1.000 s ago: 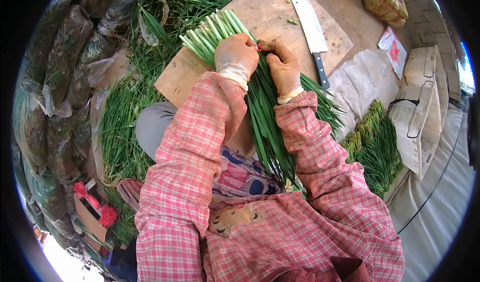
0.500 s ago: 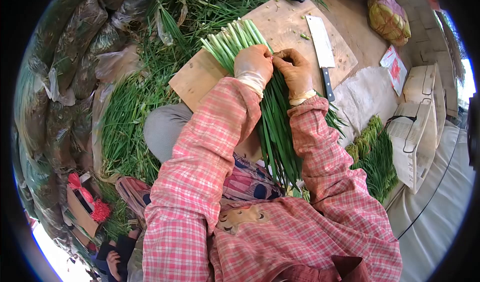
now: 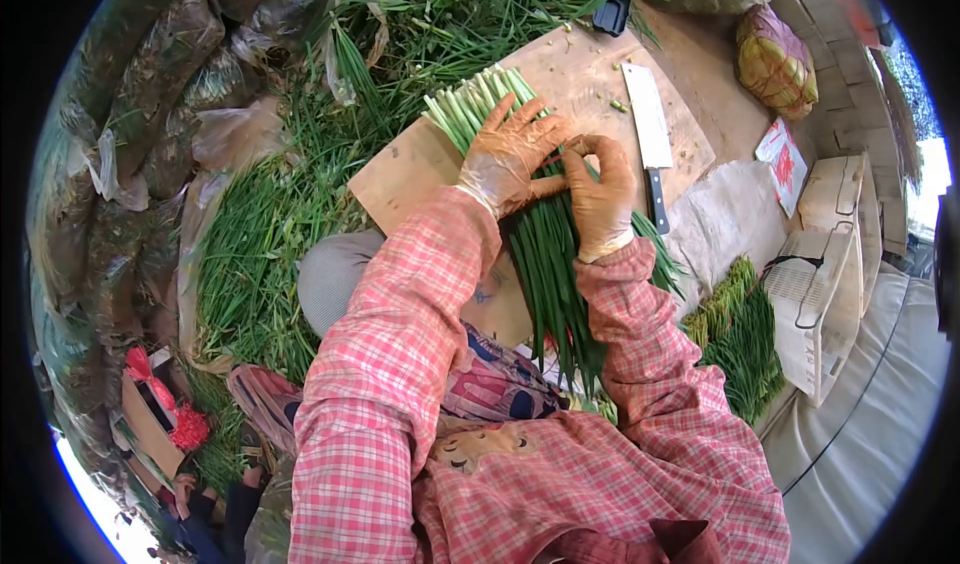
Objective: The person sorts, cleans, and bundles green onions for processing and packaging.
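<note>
A thick bundle of green chives (image 3: 545,254) lies across a wooden cutting board (image 3: 400,169), its pale cut ends (image 3: 480,99) pointing away from me. My left hand (image 3: 505,159), in a thin glove, rests flat on the bundle with its fingers spread. My right hand (image 3: 600,189), also gloved, curls around the bundle's right side, thumb and fingers pinched at the top. Whether it holds a tie there is too small to tell.
A cleaver (image 3: 648,134) lies on the board to the right of my hands. Loose chives (image 3: 260,234) pile up on the left beside bagged greens (image 3: 130,114). More tied bunches (image 3: 740,329) lie at the right beside white crates (image 3: 830,264). A box of red ties (image 3: 165,414) sits lower left.
My left hand has let go its grip and spread flat over the bundle. My right hand has shifted slightly right along the bundle. The view has tilted a little.
</note>
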{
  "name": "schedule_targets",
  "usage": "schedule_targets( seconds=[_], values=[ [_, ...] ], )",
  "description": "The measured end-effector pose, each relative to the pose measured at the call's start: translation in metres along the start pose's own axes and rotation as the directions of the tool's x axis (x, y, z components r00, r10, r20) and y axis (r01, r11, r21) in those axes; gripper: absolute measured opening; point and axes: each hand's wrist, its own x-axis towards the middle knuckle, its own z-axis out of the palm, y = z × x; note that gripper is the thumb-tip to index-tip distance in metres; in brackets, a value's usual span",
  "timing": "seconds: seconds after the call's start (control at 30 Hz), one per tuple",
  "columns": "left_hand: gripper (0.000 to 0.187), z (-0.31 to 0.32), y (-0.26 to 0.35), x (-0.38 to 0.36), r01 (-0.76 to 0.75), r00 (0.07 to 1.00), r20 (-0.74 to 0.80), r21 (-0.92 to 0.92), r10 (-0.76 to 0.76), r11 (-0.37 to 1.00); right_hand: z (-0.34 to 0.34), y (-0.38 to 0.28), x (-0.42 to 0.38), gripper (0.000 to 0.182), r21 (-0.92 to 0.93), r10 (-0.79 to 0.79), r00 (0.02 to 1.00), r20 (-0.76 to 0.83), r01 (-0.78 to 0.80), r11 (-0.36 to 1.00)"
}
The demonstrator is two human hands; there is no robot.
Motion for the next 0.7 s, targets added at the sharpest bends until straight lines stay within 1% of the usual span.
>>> schedule_targets(
  seconds=[0.03,0.13,0.17,0.2,0.23,0.3,0.33,0.37,0.4,0.43,0.47,0.5,0.53,0.6,0.63,0.67,0.7],
  values=[
    [0.057,0.0,-0.001,0.0,0.001,1.0,-0.011,0.0,-0.001,1.0,0.0,-0.011,-0.003,0.011,-0.086,-0.009,1.0,0.002,0.009,0.996],
    [0.05,0.009,-0.005,-0.002,0.002,0.996,-0.086,-0.024,-0.004,1.0,0.008,-0.022,-0.013,0.012,-0.276,-0.155,0.988,0.002,0.15,0.949],
    [0.049,0.013,-0.007,-0.003,0.001,0.995,-0.095,-0.021,-0.003,1.0,0.014,-0.019,-0.019,0.014,-0.259,-0.215,0.977,-0.002,0.207,0.943],
    [0.048,0.011,-0.006,-0.003,-0.003,0.994,-0.107,-0.016,0.001,1.0,0.012,-0.018,-0.019,0.014,-0.218,-0.183,0.983,-0.02,0.174,0.96],
    [0.043,0.007,-0.006,-0.002,0.002,0.998,-0.061,-0.125,-0.01,0.992,0.009,-0.015,-0.015,0.014,-0.176,-0.156,0.987,-0.042,0.146,0.973],
    [0.038,0.0,-0.007,0.002,0.035,0.999,-0.031,-0.264,-0.044,0.964,0.001,-0.01,-0.003,0.013,-0.117,-0.107,0.992,-0.068,0.098,0.988],
    [0.036,-0.004,-0.005,0.001,0.057,0.998,-0.009,-0.337,-0.063,0.94,-0.001,-0.011,-0.002,0.013,-0.095,-0.119,0.991,-0.055,0.114,0.989],
    [0.036,-0.01,-0.006,0.002,0.107,0.994,0.077,-0.439,-0.081,0.892,-0.002,-0.012,0.001,0.013,-0.07,-0.138,0.99,-0.04,0.135,0.988],
    [0.034,-0.01,-0.009,0.001,0.114,0.992,0.095,-0.49,-0.078,0.864,-0.001,-0.012,0.003,0.013,-0.043,-0.157,0.987,-0.023,0.156,0.987],
    [0.032,-0.009,-0.012,-0.001,0.123,0.991,0.11,-0.537,-0.075,0.835,-0.002,-0.012,0.003,0.012,-0.071,-0.177,0.984,0.0,0.177,0.982],
    [0.03,-0.008,-0.015,-0.003,0.135,0.989,0.124,-0.582,-0.077,0.802,0.0,-0.009,0.003,0.012,0.022,-0.104,0.995,0.0,0.104,0.994],
    [0.021,-0.014,-0.012,-0.002,0.145,0.988,0.126,-0.616,-0.085,0.774,0.002,-0.006,0.002,0.012,0.114,-0.027,1.0,0.012,0.025,0.993],
    [0.018,-0.015,-0.012,-0.002,0.148,0.987,0.137,-0.607,-0.081,0.78,0.003,-0.003,0.0,0.012,0.202,0.054,0.998,0.035,-0.06,0.978],
    [0.013,-0.014,-0.016,-0.001,0.152,0.984,0.163,-0.59,-0.067,0.793,0.001,-0.004,-0.001,0.008,0.306,0.179,0.979,0.098,-0.201,0.931],
    [0.012,-0.013,-0.016,-0.002,0.134,0.988,0.137,-0.586,-0.065,0.799,0.001,-0.006,-0.001,0.007,0.357,0.232,0.966,0.116,-0.259,0.897],
    [0.012,-0.012,-0.016,-0.003,0.111,0.991,0.123,-0.54,-0.052,0.834,0.0,-0.008,-0.001,0.006,0.406,0.285,0.949,0.134,-0.315,0.858],
    [0.014,-0.013,-0.015,-0.003,0.084,0.993,0.11,-0.491,-0.034,0.867,-0.001,-0.008,0.0,0.006,0.407,0.287,0.949,0.13,-0.315,0.857]
  ],
)
